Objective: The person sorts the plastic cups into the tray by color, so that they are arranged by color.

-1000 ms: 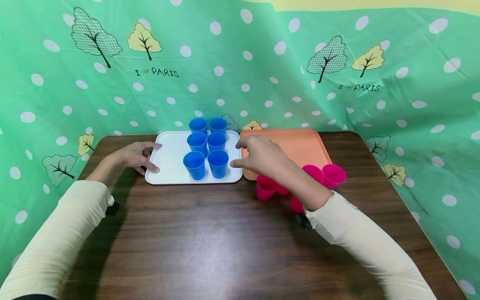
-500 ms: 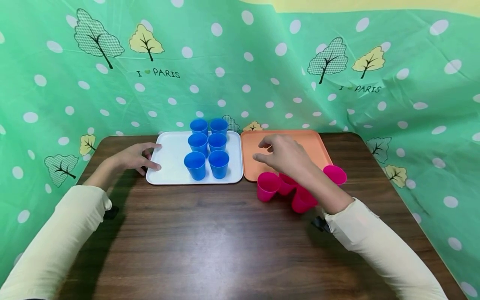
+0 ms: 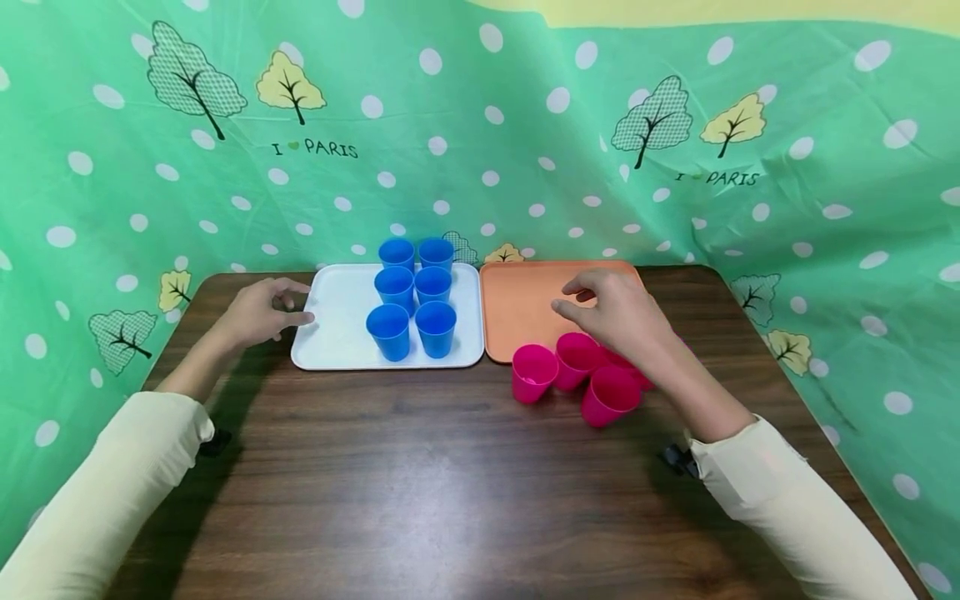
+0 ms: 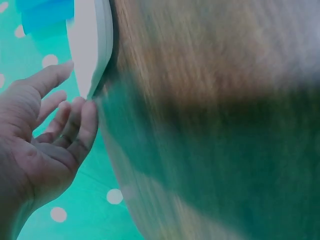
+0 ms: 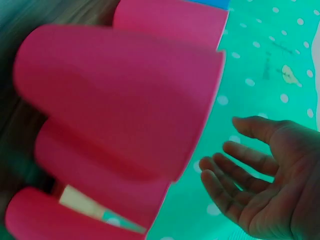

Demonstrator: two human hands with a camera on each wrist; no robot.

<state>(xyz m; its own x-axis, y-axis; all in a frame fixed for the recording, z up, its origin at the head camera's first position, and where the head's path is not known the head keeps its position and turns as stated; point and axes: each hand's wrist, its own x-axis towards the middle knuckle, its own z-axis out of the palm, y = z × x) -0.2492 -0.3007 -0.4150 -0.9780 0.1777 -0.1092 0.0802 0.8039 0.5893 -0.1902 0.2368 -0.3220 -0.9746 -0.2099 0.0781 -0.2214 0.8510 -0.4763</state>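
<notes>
My left hand (image 3: 258,312) is at the left end of the white tray (image 3: 330,333), fingers loosely bent and holding nothing. Its fingertips come close to the tray's corner (image 4: 90,75) in the left wrist view; whether they touch it I cannot tell. On the right half of that tray several blue cups (image 3: 390,333) stand upright in two columns. My right hand (image 3: 622,312) hovers over the orange tray (image 3: 521,304), relaxed, with nothing in its grasp. Just below it are several pink cups (image 3: 611,400), some partly hidden by the hand and forearm.
The two trays lie side by side along the back of the brown wooden table (image 3: 420,483). Behind them hangs a green dotted cloth (image 3: 487,125). The pink cups stand in front of the orange tray, close together.
My right hand has moved right, from beside the blue cups to over the orange tray's right part. My left hand has drawn back slightly to the left. The cups look unmoved.
</notes>
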